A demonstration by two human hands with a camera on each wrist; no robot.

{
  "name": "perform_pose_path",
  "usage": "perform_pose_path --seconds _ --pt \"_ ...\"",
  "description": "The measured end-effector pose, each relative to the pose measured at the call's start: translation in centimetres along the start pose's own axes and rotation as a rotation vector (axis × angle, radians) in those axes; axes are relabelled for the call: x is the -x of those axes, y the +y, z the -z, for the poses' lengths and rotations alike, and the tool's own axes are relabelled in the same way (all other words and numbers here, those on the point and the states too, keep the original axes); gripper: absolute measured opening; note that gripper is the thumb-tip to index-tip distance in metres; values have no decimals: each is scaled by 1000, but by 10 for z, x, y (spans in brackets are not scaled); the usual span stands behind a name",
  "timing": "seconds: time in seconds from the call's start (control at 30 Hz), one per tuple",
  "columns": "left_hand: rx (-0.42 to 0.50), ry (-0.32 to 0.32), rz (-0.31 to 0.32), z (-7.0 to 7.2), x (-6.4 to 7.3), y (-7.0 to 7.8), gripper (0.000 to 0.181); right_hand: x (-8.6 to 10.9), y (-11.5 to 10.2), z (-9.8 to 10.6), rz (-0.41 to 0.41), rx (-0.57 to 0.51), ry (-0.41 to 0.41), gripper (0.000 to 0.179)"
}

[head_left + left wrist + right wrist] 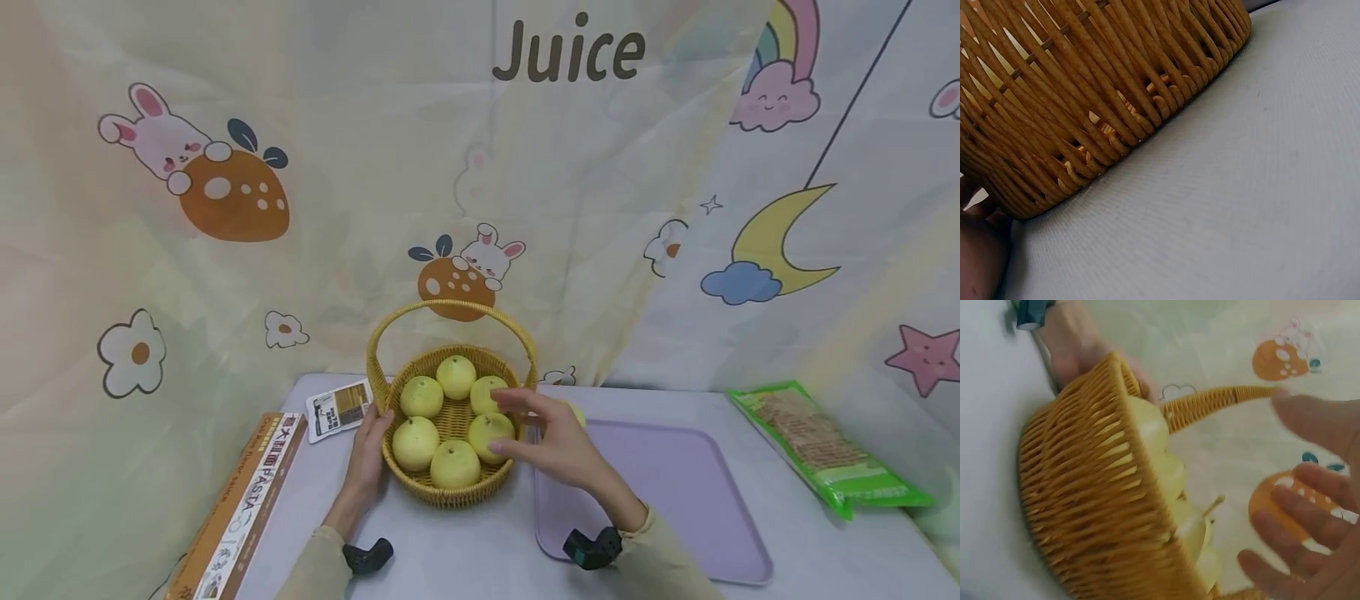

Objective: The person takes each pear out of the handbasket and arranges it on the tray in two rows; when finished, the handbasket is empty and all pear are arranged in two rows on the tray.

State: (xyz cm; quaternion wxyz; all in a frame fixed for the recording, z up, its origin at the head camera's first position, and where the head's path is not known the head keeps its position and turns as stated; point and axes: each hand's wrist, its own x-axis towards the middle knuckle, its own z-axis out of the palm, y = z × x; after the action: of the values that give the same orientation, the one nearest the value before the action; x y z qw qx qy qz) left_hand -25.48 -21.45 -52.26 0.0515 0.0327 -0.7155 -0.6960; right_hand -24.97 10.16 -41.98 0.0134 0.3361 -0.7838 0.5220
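Note:
Several round yellow-green pears lie in a ring inside a woven basket with a tall arched handle. My left hand holds the basket at its left side, by the rim; part of that hand shows at the edge of the left wrist view. Over the basket's right side hovers my right hand, its thumb and fingers parted around the space by the right-hand pears. In the right wrist view the fingers are spread, with nothing between them. Another pear is partly hidden behind that hand.
A purple tray lies right of the basket. Beyond it is a green snack-like bag. To the left are a pasta box and a small white packet. A printed cloth hangs behind the table.

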Motion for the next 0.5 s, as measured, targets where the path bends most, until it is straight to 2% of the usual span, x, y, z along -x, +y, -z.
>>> perform_pose_path --seconds 0.23,0.5 --pt "21 4 -21 -1 -2 -1 65 -22 -11 -8 28 218 -113 69" --pt "14 2 -1 0 -1 -2 65 -35 -9 -13 -39 301 -196 72"
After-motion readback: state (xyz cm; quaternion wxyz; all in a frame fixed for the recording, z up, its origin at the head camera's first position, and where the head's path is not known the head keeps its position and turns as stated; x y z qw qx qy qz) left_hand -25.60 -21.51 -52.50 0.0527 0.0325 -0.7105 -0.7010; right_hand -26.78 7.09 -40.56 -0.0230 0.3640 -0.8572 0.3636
